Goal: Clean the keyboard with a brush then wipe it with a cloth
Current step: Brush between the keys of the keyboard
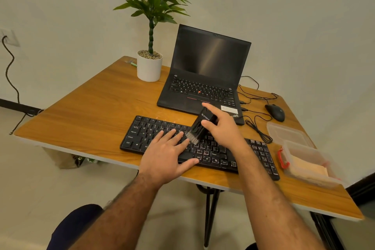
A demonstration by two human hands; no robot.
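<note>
A black keyboard (pixel 213 151) lies along the front edge of the wooden desk (pixel 91 107). My right hand (pixel 221 126) grips a black brush (pixel 199 126) by its body, index finger stretched along the top. Its grey bristles touch the keys near the keyboard's middle. My left hand (pixel 168 154) rests flat on the keyboard's left half, fingers spread, just left of the bristles. A folded yellow cloth (pixel 310 169) sits inside a clear plastic box (pixel 300 151) at the desk's right end.
An open black laptop (pixel 205 73) stands behind the keyboard. A potted plant (pixel 149 67) is at the back left. A black mouse (pixel 275 112) and its tangled cables (pixel 257 126) lie at the right, beside the box's clear lid (pixel 286 130).
</note>
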